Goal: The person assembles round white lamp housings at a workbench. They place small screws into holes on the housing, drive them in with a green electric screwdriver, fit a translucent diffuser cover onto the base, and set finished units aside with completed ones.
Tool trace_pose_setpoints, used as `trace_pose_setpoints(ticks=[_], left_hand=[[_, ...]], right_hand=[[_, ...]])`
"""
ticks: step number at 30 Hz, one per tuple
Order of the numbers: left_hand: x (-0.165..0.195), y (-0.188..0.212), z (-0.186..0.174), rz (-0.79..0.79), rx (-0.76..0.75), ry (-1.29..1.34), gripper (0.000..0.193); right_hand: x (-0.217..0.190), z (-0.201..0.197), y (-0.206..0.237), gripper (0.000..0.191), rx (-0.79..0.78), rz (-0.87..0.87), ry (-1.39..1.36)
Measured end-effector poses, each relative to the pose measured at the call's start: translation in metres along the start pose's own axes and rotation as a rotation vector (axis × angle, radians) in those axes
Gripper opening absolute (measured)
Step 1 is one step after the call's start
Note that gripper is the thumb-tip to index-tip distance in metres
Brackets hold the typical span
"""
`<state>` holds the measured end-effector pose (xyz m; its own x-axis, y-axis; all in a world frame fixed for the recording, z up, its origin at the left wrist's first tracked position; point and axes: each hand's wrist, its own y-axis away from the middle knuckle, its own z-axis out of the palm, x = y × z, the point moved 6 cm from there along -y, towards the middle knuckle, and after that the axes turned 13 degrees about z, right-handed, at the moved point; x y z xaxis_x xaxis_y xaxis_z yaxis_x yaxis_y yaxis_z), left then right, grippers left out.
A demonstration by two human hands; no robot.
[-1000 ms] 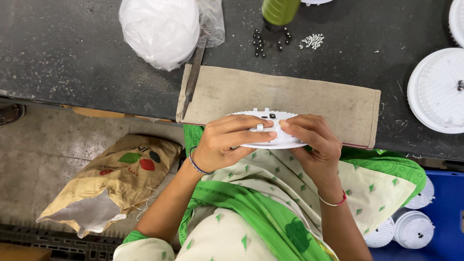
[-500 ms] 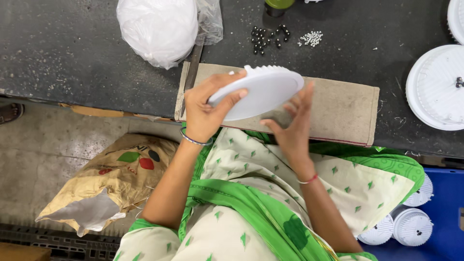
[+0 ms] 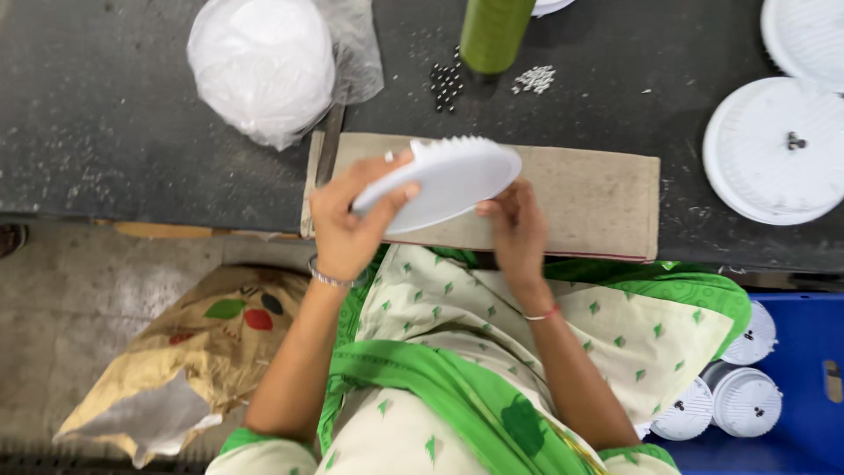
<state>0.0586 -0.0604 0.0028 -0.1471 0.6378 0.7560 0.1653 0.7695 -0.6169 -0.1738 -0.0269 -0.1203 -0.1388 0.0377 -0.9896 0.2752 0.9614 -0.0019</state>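
Round white ribbed plastic disc (image 3: 444, 183) at frame centre, tilted above a beige folded cloth mat (image 3: 580, 198) on the dark table (image 3: 114, 123), left hand (image 3: 352, 224) gripping its left rim, right hand (image 3: 516, 230) with fingers curled at its lower right edge, clear bag of white parts (image 3: 262, 66) at upper left, green cylindrical bottle (image 3: 492, 33) at top.

Both forearms reach forward from the lap, the left hand (image 3: 352, 220) raised with fingers and thumb clamped closed, the right hand (image 3: 517, 230) lower, its fingers curled loosely, wrist banded.
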Motion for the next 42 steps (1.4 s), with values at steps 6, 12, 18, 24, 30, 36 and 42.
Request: trace_pose_setpoints(ticks=[6, 12, 18, 24, 30, 36, 42], left_hand=[[0.040, 0.002, 0.029, 0.277, -0.179, 0.010, 0.031], [0.056, -0.007, 0.063, 0.487, -0.346, -0.051, 0.039], [0.055, -0.008, 0.058, 0.455, -0.328, -0.021, 0.042], [0.050, -0.007, 0.058, 0.407, -0.319, 0.002, 0.040], [0.050, -0.009, 0.058, 0.411, -0.310, -0.007, 0.038], [0.050, -0.010, 0.058, 0.400, -0.317, -0.012, 0.038], [0.051, -0.009, 0.056, 0.402, -0.321, -0.006, 0.040]], right_hand=[[-0.020, -0.087, -0.043, 0.013, 0.221, 0.004, 0.244], [-0.044, -0.083, -0.116, 0.010, 0.153, -0.230, 0.440], [-0.040, -0.063, -0.151, 0.009, 0.145, -0.361, 0.662], [-0.028, -0.061, -0.163, 0.006, 0.110, -0.302, 0.747], [-0.029, -0.070, -0.165, 0.008, 0.116, -0.176, 0.729], [-0.035, -0.058, -0.161, 0.011, 0.094, -0.203, 0.761], [-0.035, -0.066, -0.166, 0.010, 0.053, -0.293, 0.722]])
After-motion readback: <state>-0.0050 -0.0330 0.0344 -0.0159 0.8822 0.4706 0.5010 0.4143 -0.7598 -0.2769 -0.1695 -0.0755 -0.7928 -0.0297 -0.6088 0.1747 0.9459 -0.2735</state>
